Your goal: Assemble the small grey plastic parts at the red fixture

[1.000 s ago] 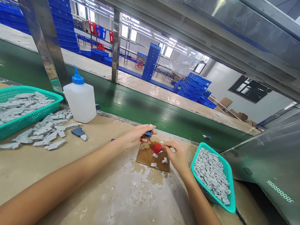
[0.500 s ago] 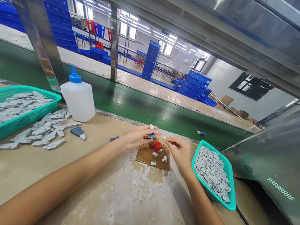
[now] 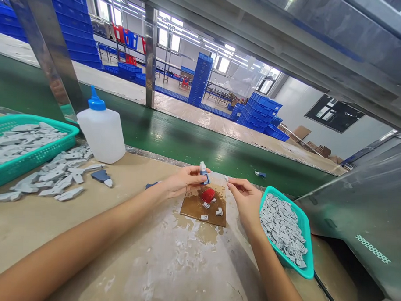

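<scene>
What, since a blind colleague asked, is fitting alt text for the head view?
The left hand holds a navy-and-white part; the right hand pinches a small white piece. Between teal baskets of gray parts lies a brown board with a red object.

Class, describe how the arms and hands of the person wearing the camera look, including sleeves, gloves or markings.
The left forearm and right forearm are slender and taper to the wrist, with no sleeve, watch or bracelet in view. The left grip and right grip are ungloved human hands. No cables or markings show; whether there are rings, I cannot tell.
</scene>
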### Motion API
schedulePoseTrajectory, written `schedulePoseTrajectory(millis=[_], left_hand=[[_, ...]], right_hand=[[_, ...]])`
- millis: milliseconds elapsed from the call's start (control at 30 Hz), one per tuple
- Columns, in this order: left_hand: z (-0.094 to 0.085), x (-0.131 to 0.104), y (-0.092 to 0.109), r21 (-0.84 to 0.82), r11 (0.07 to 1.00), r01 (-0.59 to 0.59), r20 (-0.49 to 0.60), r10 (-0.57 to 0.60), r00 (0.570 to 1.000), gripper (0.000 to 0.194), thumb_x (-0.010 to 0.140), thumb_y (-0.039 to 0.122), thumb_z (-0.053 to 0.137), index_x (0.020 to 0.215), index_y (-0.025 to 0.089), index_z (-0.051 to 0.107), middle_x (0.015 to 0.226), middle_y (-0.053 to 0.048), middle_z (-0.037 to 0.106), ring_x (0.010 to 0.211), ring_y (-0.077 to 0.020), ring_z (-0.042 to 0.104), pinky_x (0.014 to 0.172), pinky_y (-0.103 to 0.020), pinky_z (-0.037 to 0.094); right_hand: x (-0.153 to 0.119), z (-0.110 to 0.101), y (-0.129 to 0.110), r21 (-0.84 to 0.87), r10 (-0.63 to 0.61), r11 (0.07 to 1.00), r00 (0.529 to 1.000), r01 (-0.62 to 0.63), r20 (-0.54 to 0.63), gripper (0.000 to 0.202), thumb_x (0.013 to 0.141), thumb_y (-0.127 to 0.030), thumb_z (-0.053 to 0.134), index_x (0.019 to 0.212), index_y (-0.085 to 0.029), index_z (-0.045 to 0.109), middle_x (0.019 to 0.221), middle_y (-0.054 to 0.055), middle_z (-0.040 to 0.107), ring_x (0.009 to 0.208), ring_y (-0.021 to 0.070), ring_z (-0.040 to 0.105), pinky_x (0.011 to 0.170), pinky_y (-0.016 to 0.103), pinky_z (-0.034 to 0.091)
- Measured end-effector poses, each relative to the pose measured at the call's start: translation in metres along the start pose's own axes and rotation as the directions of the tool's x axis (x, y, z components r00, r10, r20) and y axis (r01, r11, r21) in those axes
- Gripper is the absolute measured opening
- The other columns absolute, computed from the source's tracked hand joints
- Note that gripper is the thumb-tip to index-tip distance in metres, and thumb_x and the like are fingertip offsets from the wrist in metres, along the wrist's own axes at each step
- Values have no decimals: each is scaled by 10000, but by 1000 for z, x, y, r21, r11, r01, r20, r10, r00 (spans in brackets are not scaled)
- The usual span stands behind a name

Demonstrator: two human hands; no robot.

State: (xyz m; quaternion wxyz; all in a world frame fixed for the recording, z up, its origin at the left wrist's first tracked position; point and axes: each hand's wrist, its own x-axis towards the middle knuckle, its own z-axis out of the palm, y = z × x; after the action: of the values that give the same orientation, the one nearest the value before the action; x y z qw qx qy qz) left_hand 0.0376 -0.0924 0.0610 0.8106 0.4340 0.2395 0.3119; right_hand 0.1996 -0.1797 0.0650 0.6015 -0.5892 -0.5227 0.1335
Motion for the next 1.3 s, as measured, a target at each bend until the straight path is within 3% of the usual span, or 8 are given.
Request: schedulePoseTrajectory(millis=[133,300,667,767,933,1033,1167,1300], left_hand=[[2,-1,-1,127,992,-4,8,3,1000,307,480,181,755,760,154,635,655,-2,610,635,-107,565,695,-263,450],[8,-6,1,353,934,-59,25,53,998,284,475,174,737,745,161,651,695,-10,630,646,-118,551,646,-239,419],[12,-10,4,397,913,-96,83,68,994,182,486,173,712,653,139,649,637,-7,637,645,-132,557,674,-260,417],[13,-9,0,345,935,-88,70,69,995,204,510,194,715,692,130,650,645,-13,636,654,-133,562,676,-263,423],[17,-6,-3,2,1000,-15,-4,15,1000,203,647,196,635,838,138,599,747,-36,638,681,-122,581,720,-283,445],[18,-8,4,-131,991,0,-2,0,1000,270,670,88,570,936,129,541,917,-83,635,790,-135,597,820,-295,425],[17,-15,12,-120,992,-30,36,35,999,332,650,55,533,968,137,478,928,-94,638,821,-164,606,802,-306,434],[17,-19,14,9,999,-52,151,50,987,348,633,144,554,968,157,459,908,-91,638,793,-173,602,748,-316,438]], right_hand=[[-4,3,-11,74,-6,997,999,2,52,69,634,-205,628,699,-195,648,738,21,638,709,153,585,677,294,487],[-9,6,-23,-30,-149,987,976,156,159,78,679,-188,603,723,-216,660,746,22,642,738,152,577,679,284,476],[-13,10,-19,-140,-329,913,895,383,302,161,722,-133,534,788,-213,657,818,43,601,767,150,571,709,308,473],[-15,11,-16,-173,-366,887,880,428,302,182,718,-140,535,844,-205,649,920,67,545,824,158,541,752,334,463],[-9,6,-17,-213,-352,880,884,424,307,281,718,-151,540,974,-248,603,1045,67,484,941,177,494,776,338,457],[3,-12,-24,-202,-348,901,917,384,193,351,736,-180,526,1079,-255,526,1048,62,492,903,163,513,727,313,471],[23,-59,-29,-339,-250,904,965,260,75,300,730,-248,522,1026,-215,549,931,55,571,838,168,546,687,302,479],[30,-113,-12,-666,-29,741,995,84,93,260,686,-271,532,920,-188,610,846,59,627,765,198,578,664,325,475]])
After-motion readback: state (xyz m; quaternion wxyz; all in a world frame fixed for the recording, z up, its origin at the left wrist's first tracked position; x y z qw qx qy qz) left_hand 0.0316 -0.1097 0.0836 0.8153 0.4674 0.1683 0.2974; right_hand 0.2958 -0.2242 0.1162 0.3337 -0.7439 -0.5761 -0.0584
